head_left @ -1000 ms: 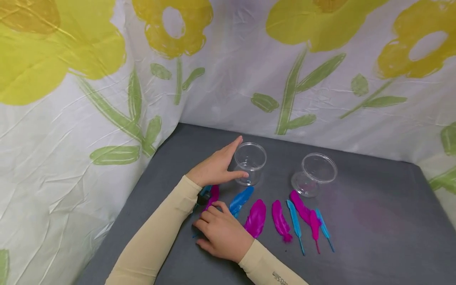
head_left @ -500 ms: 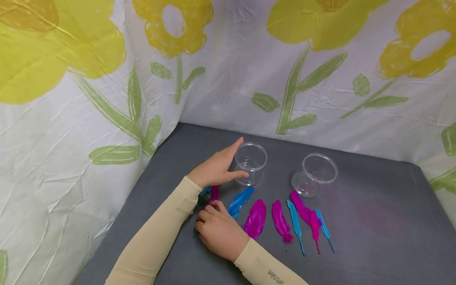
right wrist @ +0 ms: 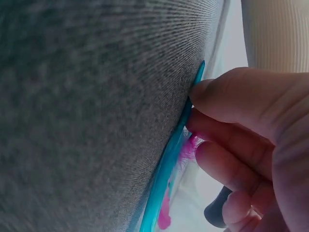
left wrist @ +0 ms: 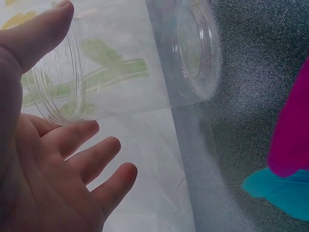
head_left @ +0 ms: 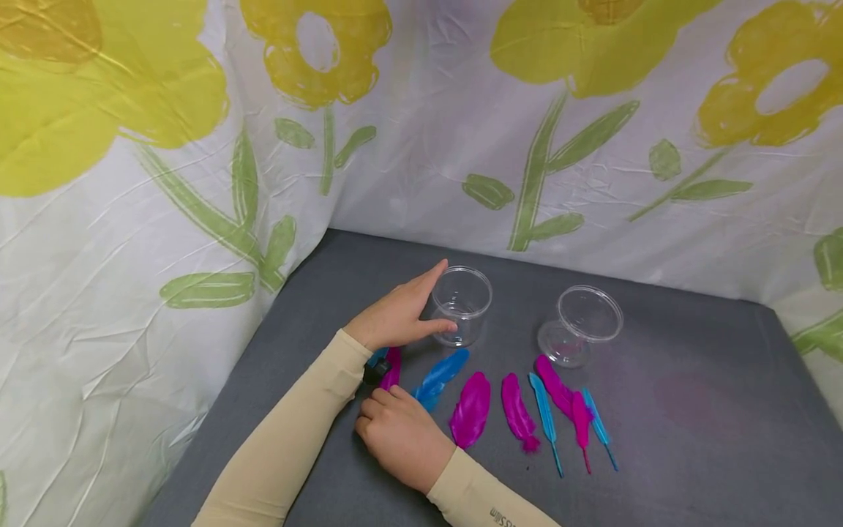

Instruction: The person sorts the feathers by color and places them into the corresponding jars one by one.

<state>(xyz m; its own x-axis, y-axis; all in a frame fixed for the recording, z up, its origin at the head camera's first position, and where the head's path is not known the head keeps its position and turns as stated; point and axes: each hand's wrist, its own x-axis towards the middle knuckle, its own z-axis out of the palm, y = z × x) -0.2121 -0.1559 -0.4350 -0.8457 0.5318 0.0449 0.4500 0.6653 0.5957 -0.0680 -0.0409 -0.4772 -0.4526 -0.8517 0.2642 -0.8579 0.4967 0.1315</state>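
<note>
A clear plastic jar (head_left: 462, 307) stands on the grey cloth. Alongside it, my left hand (head_left: 398, 311) has its thumb at the near side and long, fairly straight fingers at the far side. In the left wrist view the thumb overlaps the jar's rim (left wrist: 77, 72), and the other fingers spread loosely below. My right hand (head_left: 405, 435), low beside the left wrist, pinches the shaft of a teal-blue feather (right wrist: 166, 157) between thumb and index finger, close over the cloth. A magenta feather (head_left: 391, 366) lies partly hidden between the hands.
A second clear jar (head_left: 579, 326) stands to the right. In front lie a blue feather (head_left: 443, 377), a wide magenta feather (head_left: 471, 410), a narrower magenta one (head_left: 519, 410) and several more further right. A flower-printed curtain (head_left: 421, 146) borders the table behind and left.
My right hand's fingers have closed from a looser spread into a pinch, and the hand has shifted slightly left. My left hand stays by the jar.
</note>
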